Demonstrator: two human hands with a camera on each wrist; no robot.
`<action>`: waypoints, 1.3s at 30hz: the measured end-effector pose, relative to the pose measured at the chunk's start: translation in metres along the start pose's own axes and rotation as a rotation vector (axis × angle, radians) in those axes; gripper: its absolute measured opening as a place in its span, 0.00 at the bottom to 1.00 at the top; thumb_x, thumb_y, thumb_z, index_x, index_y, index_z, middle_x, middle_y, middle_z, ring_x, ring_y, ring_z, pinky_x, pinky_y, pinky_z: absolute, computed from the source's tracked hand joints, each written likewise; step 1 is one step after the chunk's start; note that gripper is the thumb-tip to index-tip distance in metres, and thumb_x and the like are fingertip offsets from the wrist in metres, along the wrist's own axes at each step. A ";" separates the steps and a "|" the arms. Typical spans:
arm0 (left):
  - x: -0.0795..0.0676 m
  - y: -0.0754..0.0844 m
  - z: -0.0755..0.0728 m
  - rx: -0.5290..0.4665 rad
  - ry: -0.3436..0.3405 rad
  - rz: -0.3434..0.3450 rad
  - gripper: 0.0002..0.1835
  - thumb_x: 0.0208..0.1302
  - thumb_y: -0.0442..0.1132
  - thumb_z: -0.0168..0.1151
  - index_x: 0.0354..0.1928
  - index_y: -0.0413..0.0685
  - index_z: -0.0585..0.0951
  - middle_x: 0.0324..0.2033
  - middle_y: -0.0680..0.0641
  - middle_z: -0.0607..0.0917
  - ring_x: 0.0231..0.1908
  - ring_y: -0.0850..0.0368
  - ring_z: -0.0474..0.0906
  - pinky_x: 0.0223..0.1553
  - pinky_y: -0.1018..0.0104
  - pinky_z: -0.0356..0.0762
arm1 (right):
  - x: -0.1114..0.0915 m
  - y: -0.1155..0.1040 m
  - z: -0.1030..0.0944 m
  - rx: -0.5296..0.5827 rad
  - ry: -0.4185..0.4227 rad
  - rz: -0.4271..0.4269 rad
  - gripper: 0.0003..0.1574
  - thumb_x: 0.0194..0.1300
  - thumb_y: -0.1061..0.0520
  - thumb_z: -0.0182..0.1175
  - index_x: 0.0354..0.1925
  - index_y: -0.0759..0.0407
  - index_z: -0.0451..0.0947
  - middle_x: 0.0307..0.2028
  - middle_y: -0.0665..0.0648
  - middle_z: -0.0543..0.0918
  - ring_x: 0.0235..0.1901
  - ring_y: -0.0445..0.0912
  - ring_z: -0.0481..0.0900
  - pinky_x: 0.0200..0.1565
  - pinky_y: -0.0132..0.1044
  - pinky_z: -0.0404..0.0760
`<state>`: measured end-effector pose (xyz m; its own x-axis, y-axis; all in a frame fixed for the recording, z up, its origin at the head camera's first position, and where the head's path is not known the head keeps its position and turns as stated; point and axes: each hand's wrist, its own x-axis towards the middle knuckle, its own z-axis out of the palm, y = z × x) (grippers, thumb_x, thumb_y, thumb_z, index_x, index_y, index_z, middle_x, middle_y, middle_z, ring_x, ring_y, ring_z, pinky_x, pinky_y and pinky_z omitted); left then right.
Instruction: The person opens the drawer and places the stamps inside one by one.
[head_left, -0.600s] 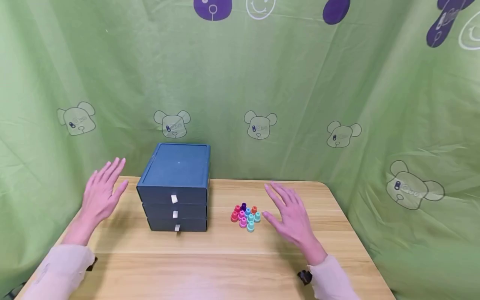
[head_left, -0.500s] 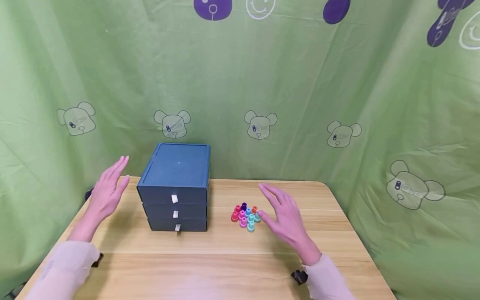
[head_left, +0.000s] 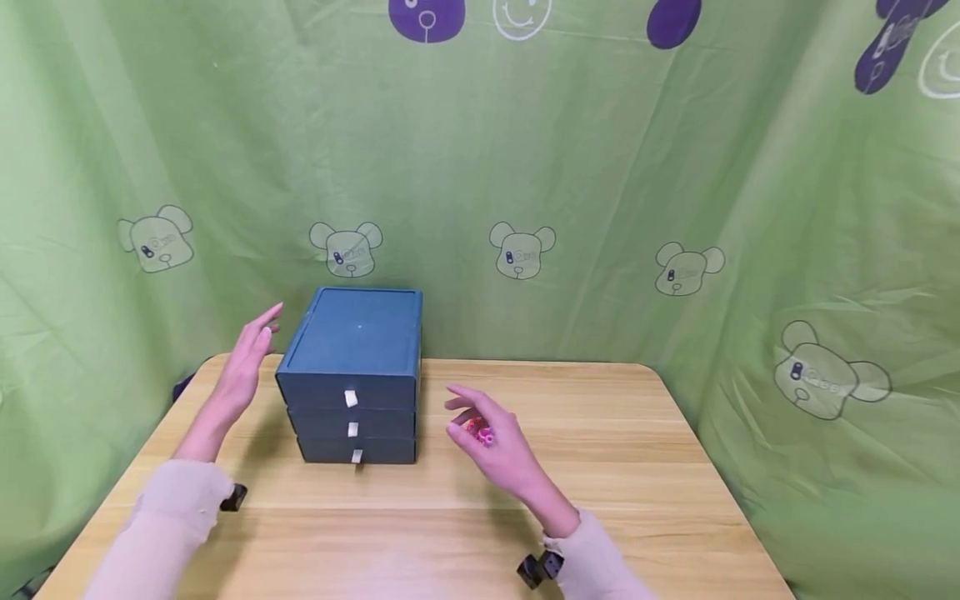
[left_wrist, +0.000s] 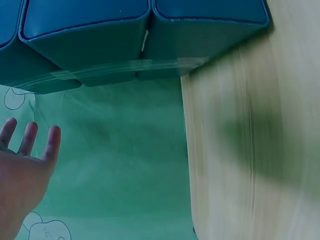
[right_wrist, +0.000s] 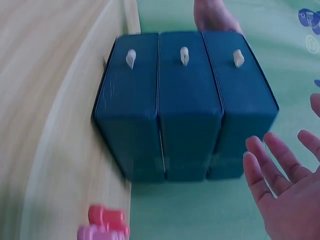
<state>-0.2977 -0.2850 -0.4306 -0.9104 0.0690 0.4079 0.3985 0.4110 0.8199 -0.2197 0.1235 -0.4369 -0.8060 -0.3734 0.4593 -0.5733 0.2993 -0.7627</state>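
A dark blue three-drawer box (head_left: 352, 333) with small white pull tabs stands on the wooden table, all drawers closed. To its left, my left hand (head_left: 242, 367) hovers with extended fingers, holding nothing. On the other side, my right hand (head_left: 495, 442) is raised in front of a cluster of small colourful plastic pegs (head_left: 480, 430), hiding most of them. Its fingers are loosely bent and empty. In the right wrist view, red and pink pegs (right_wrist: 106, 220) appear at the lower edge, well apart from the spread fingers (right_wrist: 280, 165).
The light wooden table (head_left: 600, 467) has rounded back corners. A green curtain (head_left: 585, 167) printed with bear faces hangs behind it and along both sides. Clear tape (left_wrist: 140, 65) runs across the drawer box's side.
Both hands have moved inward towards the drawer box, the right one farther, passing left across the pegs. The left hand has turned edge-on. The drawer box has stayed put.
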 end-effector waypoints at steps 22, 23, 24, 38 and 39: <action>0.020 -0.004 0.021 -0.160 0.009 -0.045 0.30 0.83 0.51 0.41 0.81 0.54 0.59 0.78 0.41 0.60 0.74 0.48 0.58 0.70 0.59 0.58 | 0.021 -0.006 0.080 0.124 -0.174 0.084 0.31 0.75 0.49 0.61 0.73 0.51 0.71 0.57 0.62 0.85 0.48 0.48 0.85 0.49 0.34 0.82; 0.020 -0.004 0.022 -0.172 0.009 -0.047 0.30 0.83 0.50 0.42 0.81 0.55 0.59 0.78 0.42 0.61 0.73 0.51 0.59 0.69 0.60 0.58 | 0.022 -0.007 0.082 0.131 -0.176 0.085 0.31 0.75 0.49 0.61 0.73 0.52 0.71 0.57 0.62 0.85 0.48 0.48 0.85 0.49 0.34 0.82; 0.020 -0.005 0.023 -0.184 0.009 -0.048 0.30 0.83 0.50 0.42 0.81 0.55 0.59 0.78 0.42 0.61 0.72 0.53 0.60 0.69 0.61 0.58 | 0.022 -0.007 0.084 0.137 -0.175 0.088 0.31 0.76 0.49 0.61 0.73 0.52 0.71 0.57 0.62 0.85 0.48 0.48 0.86 0.49 0.34 0.82; 0.019 -0.006 0.032 -0.292 0.035 -0.092 0.28 0.82 0.49 0.43 0.78 0.52 0.67 0.74 0.44 0.63 0.64 0.59 0.65 0.63 0.61 0.60 | 0.035 -0.004 0.117 0.283 -0.121 0.144 0.29 0.76 0.56 0.60 0.72 0.52 0.71 0.57 0.65 0.86 0.45 0.51 0.89 0.47 0.33 0.85; 0.019 -0.006 0.033 -0.291 0.042 -0.092 0.27 0.81 0.49 0.43 0.77 0.52 0.67 0.74 0.44 0.63 0.65 0.59 0.63 0.64 0.59 0.59 | 0.036 -0.003 0.120 0.299 -0.111 0.151 0.28 0.76 0.56 0.60 0.72 0.52 0.71 0.57 0.65 0.86 0.45 0.53 0.89 0.47 0.34 0.86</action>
<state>-0.3208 -0.2560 -0.4416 -0.9410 0.0035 0.3383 0.3357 0.1355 0.9322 -0.2290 0.0038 -0.4723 -0.8480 -0.4424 0.2918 -0.3673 0.0937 -0.9254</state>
